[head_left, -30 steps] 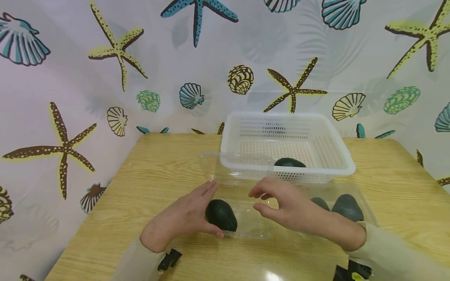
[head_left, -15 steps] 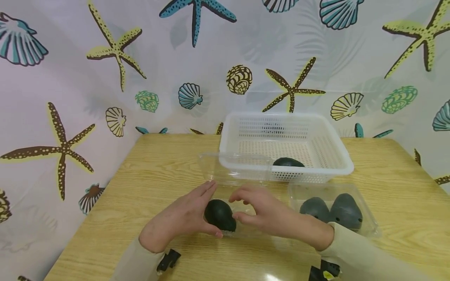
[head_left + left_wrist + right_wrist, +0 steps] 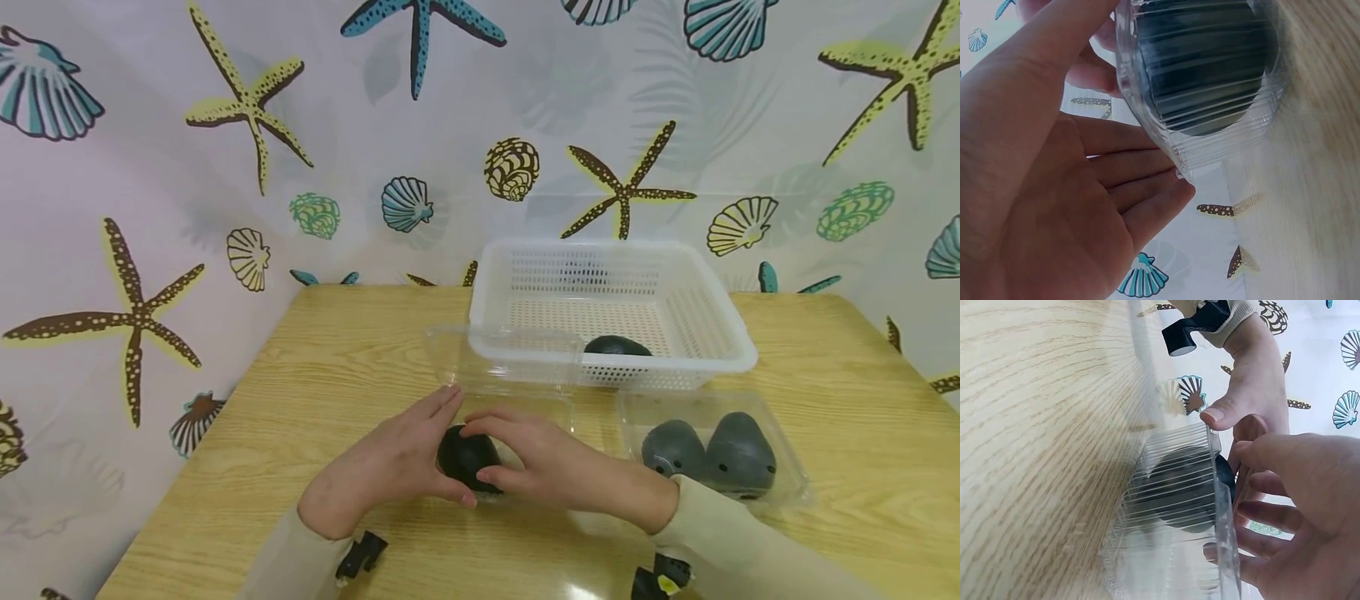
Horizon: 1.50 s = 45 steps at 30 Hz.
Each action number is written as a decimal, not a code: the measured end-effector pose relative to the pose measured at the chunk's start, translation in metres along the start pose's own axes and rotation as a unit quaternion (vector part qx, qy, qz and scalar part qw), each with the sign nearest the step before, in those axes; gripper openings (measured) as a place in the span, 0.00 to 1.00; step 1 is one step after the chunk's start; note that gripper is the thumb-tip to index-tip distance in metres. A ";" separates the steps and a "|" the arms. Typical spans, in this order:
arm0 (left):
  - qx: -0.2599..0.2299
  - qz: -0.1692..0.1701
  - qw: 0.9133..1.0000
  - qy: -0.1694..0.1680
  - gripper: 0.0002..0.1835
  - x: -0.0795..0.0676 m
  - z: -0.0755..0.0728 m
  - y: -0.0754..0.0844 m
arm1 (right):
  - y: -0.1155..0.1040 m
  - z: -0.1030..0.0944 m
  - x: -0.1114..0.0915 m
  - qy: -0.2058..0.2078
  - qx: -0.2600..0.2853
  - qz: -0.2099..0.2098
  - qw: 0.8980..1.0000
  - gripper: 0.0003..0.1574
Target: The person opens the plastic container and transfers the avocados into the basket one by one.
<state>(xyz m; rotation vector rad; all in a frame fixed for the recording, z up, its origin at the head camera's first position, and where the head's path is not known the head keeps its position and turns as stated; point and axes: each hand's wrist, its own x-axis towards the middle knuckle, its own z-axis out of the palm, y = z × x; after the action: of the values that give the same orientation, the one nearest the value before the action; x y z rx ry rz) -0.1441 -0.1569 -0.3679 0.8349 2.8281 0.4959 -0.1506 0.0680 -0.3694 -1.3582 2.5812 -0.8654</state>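
A dark green avocado (image 3: 463, 458) lies at the left end of a clear plastic clamshell box (image 3: 551, 410). Its lid (image 3: 504, 354) is raised at the back. My left hand (image 3: 390, 467) touches the box's left end, fingers extended, thumb along the front rim. From the right, my right hand (image 3: 547, 454) reaches over the avocado with loosely bent fingers. In the right wrist view, the thumb and forefinger (image 3: 1260, 481) hang just above the avocado's top (image 3: 1225, 478); contact is hard to tell. In the left wrist view, the avocado (image 3: 1204, 69) shows through the ribbed wall.
To the right stands another clear box (image 3: 780, 454) with two dark avocados (image 3: 738, 458) in it. A white perforated basket (image 3: 720, 333) at the back holds an avocado (image 3: 617, 346). The wooden table (image 3: 337, 358) meets a patterned cloth behind.
My right hand has moved left across the box, from beside the avocado to over it, uncovering the right-hand box. My left hand has stayed at the box's left end.
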 end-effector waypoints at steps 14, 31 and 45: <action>-0.005 -0.002 1.000 -0.007 0.66 0.002 -0.001 0.000 | 0.010 0.006 0.006 -0.016 -0.069 -0.025 0.997 0.35; 0.010 0.007 1.000 -0.002 0.67 0.001 -0.001 0.000 | 0.013 0.004 0.014 -0.053 -0.026 0.022 0.998 0.33; 0.004 -0.012 1.000 -0.020 0.67 0.003 -0.001 0.002 | 0.020 0.005 0.015 -0.084 -0.047 0.023 0.995 0.34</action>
<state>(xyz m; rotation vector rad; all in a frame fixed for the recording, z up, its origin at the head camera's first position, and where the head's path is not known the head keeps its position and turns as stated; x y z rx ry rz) -0.1459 -0.1546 -0.3662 0.8028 2.8022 0.4614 -0.1725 0.0631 -0.3812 -1.3253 2.5409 -0.6019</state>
